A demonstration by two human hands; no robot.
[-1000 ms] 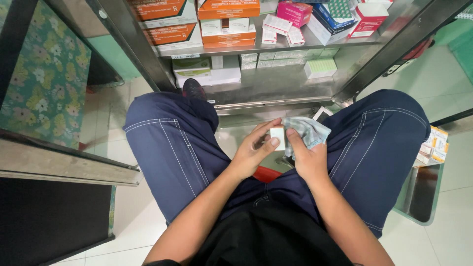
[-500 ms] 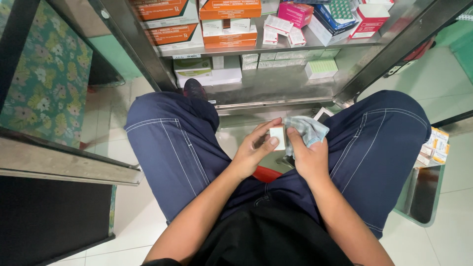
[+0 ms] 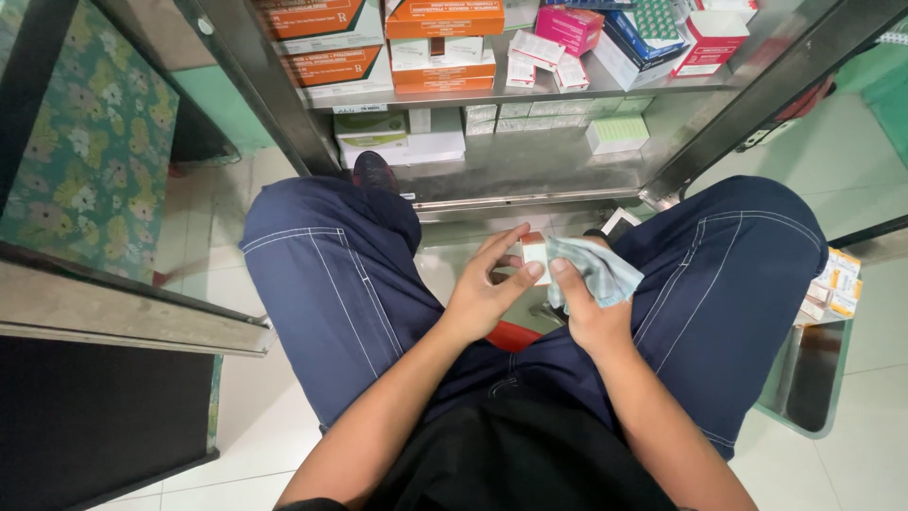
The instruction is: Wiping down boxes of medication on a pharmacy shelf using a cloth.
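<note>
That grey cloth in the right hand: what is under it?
The cloth lies over the right hand and one end of the small white box, which the left hand also pinches. The box's covered end and the fingers beneath cannot be seen.

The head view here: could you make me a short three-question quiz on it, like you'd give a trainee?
1. True or false: the left hand touches the small white box.
2. What does the right hand grip?
A. a pale blue-grey cloth
B. a pen
C. a bottle
3. What stands in front of the knees, holding stacked orange boxes?

Key
1. True; its fingertips are on the box.
2. A.
3. A metal shelf unit.
</note>
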